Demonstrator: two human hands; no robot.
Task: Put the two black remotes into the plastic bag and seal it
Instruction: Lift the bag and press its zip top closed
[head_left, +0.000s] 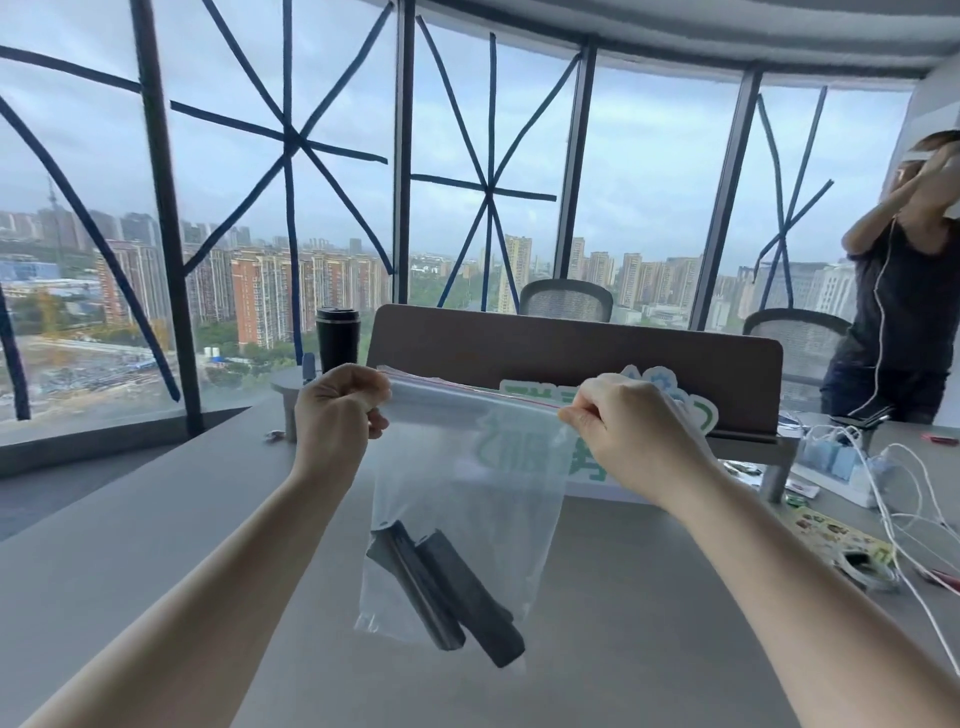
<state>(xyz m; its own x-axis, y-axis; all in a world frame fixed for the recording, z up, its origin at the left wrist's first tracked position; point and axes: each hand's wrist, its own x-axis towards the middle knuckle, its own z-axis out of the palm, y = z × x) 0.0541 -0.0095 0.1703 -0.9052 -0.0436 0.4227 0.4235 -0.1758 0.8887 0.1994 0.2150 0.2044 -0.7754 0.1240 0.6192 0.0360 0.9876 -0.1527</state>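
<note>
Both forearms are stretched forward over the grey table (649, 597), and between them the plastic bag (498, 467) is held up in the air by its top edge. That edge is pinched at its left end by the left hand (340, 410), closed to a loose fist, and further along by the thumb and forefinger of the right hand (628, 421), also closed on the strip. Two black remotes (447, 592) are seen lying side by side, slanted, in the lower left part of the bag, so the loading is judged done and only the sealing remains. Whether the zip strip (467, 392) is already pressed shut between the hands cannot be told. For a good seal, the strip should be kept taut and level between the two pinches, and the right pinch should be run along it with firm, even pressure to the far corner, no gap being skipped. Because the weight hangs low on the left, the left corner should be gripped firmly, lest the strip be twisted or pulled apart.
</note>
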